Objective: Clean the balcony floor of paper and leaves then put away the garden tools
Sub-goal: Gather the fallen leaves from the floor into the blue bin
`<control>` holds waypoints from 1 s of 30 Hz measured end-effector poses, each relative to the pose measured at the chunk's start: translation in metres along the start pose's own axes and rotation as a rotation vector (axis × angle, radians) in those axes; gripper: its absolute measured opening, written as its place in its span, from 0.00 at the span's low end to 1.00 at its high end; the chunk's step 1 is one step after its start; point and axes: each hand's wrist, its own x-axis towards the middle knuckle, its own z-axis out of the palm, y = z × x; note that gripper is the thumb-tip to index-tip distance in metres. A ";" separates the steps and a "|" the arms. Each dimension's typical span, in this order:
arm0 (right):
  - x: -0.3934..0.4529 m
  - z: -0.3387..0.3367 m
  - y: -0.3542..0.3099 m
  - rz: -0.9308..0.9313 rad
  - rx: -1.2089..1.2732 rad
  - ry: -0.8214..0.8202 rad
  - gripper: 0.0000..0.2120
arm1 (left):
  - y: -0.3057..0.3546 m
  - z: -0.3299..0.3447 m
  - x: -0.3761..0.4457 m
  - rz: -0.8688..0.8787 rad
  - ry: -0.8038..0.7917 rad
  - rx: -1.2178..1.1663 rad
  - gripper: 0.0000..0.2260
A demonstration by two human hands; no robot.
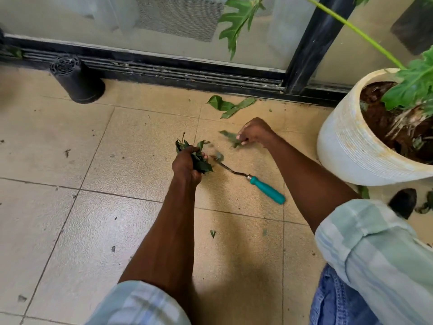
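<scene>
The left hand (pixel 187 164) clutches a bunch of leaves (pixel 199 158) over the tiled floor (pixel 70 219); the right hand (pixel 254 132) pinches 1 blurred leaf (pixel 230 138). They look light, limp and crushable, so a loose fistful should do. The trowel (pixel 257 184) lies mid-floor, best lifted by its teal handle.

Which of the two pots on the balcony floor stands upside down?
The small black pot by the door track, at the left. Its base faces up and it holds nothing, while the big white pot on the right stands upright with soil and a plant.
</scene>
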 end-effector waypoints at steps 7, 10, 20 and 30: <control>-0.027 0.027 -0.035 -0.287 -0.128 -0.095 0.03 | 0.013 -0.015 0.002 0.024 0.029 -0.067 0.05; -0.037 0.061 -0.032 -0.466 -0.340 -0.215 0.08 | 0.018 -0.026 0.004 0.037 0.056 -0.114 0.05; -0.077 0.084 0.031 -0.740 -0.548 0.128 0.10 | 0.014 -0.037 -0.002 0.044 0.070 -0.145 0.05; 0.024 0.039 -0.055 -0.140 -0.083 0.373 0.13 | 0.035 -0.034 0.014 0.071 0.030 -0.114 0.05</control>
